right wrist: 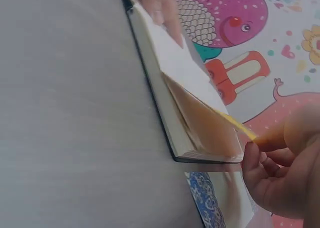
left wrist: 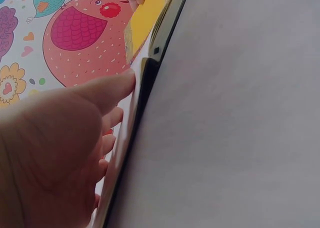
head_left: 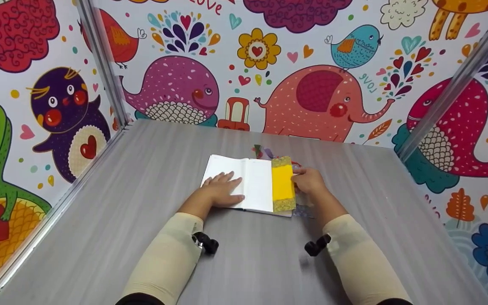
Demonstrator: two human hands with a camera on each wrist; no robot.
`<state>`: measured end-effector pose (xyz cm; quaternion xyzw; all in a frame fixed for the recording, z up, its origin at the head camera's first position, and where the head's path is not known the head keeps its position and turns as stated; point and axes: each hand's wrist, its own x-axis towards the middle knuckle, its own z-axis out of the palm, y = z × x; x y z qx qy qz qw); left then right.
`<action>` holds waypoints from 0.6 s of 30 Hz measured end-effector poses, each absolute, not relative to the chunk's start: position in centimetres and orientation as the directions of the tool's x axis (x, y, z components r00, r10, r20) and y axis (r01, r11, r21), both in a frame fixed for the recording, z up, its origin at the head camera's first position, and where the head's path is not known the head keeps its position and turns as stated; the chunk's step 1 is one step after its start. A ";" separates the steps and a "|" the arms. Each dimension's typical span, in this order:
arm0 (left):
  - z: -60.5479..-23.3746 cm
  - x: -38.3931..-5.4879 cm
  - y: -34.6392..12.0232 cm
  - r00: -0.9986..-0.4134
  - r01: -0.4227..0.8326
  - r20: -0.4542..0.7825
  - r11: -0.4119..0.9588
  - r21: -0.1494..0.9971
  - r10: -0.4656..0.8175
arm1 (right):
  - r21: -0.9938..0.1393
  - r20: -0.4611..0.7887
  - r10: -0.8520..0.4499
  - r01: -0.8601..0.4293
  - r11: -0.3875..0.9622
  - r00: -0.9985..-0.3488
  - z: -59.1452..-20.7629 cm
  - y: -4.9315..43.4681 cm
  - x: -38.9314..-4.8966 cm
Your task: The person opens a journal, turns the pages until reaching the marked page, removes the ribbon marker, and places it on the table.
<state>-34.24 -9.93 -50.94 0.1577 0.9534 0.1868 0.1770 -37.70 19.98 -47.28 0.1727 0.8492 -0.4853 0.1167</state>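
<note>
A notebook (head_left: pixel 257 186) lies spread with blank white pages on the table. My left hand (head_left: pixel 223 189) rests flat on its left page, fingers extended; in the left wrist view its thumb (left wrist: pixel 117 88) lies along the lower edge. A yellow paper strip (head_left: pixel 283 184) with speckled, patterned ends runs along the right side of the right page. My right hand (head_left: pixel 309 181) pinches the strip's outer edge between thumb and fingers. In the right wrist view the strip (right wrist: pixel 240 128) and the page are raised at a slant above the other pages.
Beside the notebook, partly under my right hand, lies a blue-patterned piece (right wrist: pixel 205 195) with a pale middle. Small green and purple bits (head_left: pixel 263 151) lie behind the notebook. The grey table (head_left: pixel 142 190) meets printed walls (head_left: pixel 227 63) at the back and sides, with metal posts (head_left: pixel 104 63).
</note>
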 end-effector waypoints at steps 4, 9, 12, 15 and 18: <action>-51.4 -34.7 -9.9 -0.889 0.227 -0.282 0.884 0.409 0.359 | -0.816 -0.377 0.205 0.429 0.388 -0.903 -46.9 21.4 -37.9; -51.6 -34.8 -9.9 -0.890 0.229 -0.282 0.886 0.403 0.358 | -0.839 -0.379 0.235 0.440 0.321 -0.895 -46.4 24.0 -38.3; -51.4 -34.7 -9.9 -0.888 0.235 -0.285 0.889 0.394 0.361 | -0.838 -0.393 0.258 0.459 0.296 -0.883 -46.3 25.7 -38.5; -50.9 -34.3 -9.9 -0.887 0.243 -0.277 0.884 0.400 0.370 | -0.835 -0.397 0.275 0.469 0.289 -0.876 -46.5 27.4 -38.7; -50.6 -34.1 -10.0 -0.886 0.254 -0.266 0.877 0.408 0.380 | -0.825 -0.397 0.291 0.478 0.303 -0.870 -46.9 29.0 -38.9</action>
